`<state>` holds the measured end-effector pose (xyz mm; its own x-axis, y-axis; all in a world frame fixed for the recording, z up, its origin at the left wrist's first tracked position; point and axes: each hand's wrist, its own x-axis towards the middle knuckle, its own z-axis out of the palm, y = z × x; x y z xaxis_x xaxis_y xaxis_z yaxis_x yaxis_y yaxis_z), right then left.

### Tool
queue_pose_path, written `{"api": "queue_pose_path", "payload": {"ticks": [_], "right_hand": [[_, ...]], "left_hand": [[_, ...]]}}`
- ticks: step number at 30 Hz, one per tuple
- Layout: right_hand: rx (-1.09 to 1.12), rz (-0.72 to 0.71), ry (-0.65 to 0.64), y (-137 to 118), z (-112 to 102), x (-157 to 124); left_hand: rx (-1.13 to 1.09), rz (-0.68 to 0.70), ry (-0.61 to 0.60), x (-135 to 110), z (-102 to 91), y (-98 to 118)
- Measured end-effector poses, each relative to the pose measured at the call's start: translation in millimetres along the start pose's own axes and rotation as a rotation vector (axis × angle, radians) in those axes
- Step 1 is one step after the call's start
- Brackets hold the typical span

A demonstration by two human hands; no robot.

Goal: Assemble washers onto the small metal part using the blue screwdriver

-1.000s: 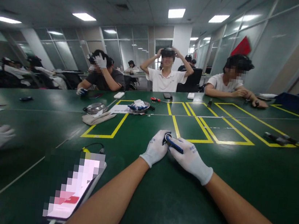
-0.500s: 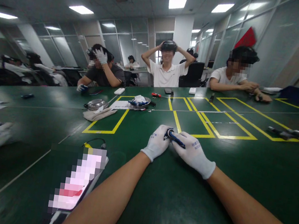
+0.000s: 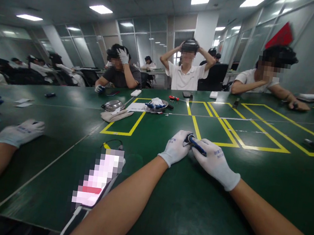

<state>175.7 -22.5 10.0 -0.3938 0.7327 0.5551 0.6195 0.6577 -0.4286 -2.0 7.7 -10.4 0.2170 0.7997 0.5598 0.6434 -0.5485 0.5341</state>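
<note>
My left hand point(image 3: 176, 147) and my right hand point(image 3: 216, 162), both in white gloves with blue print, meet above the green table in front of me. Between their fingertips is a small dark item point(image 3: 189, 138) with a round, pale-rimmed end; its exact kind is unclear. A dark blue strip runs from it along my right hand, and I cannot tell whether it is part of the item or the glove's coating. The fingers of both hands are closed around it. Left of my left forearm lies a phone point(image 3: 98, 179) with a lit, blurred screen, a cable at its far end.
A co-worker's white-gloved hand point(image 3: 23, 132) rests on the table at left. Farther back are a metal lid point(image 3: 113, 105), a beige cloth point(image 3: 115, 116), a pan with gloves point(image 3: 156, 104) and a red screwdriver point(image 3: 173, 98). Yellow tape point(image 3: 197, 127) marks rectangles. Several people sit across.
The view has swung left, so everything sits farther right. My hands keep their hold on the dark item. The person across at right has raised a hand to the face.
</note>
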Motion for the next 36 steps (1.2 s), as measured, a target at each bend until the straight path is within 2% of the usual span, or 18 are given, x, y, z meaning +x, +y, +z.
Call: {"api": "queue_pose_path", "payload": {"ticks": [7, 18, 24, 32, 36], "right_hand": [[0.027, 0.049, -0.003, -0.8, -1.6, 1.2], [0.074, 0.044, -0.01, -7.5, -1.0, 1.8], [-0.099, -0.035, -0.053, -3.6, -0.1, 1.0], [-0.185, -0.097, -0.021, 0.9, 0.5, 0.2], [-0.301, -0.152, -0.034, -1.5, -1.6, 1.5]], "left_hand": [[0.005, 0.023, -0.032, -0.5, -1.7, 1.4], [0.021, -0.05, 0.025, 1.8, -1.4, 0.0], [0.038, -0.04, 0.023, 0.6, -1.8, 0.5], [-0.027, 0.028, -0.011, 1.3, 0.1, -1.7], [-0.016, 0.036, -0.02, 0.8, -0.9, -0.8]]}}
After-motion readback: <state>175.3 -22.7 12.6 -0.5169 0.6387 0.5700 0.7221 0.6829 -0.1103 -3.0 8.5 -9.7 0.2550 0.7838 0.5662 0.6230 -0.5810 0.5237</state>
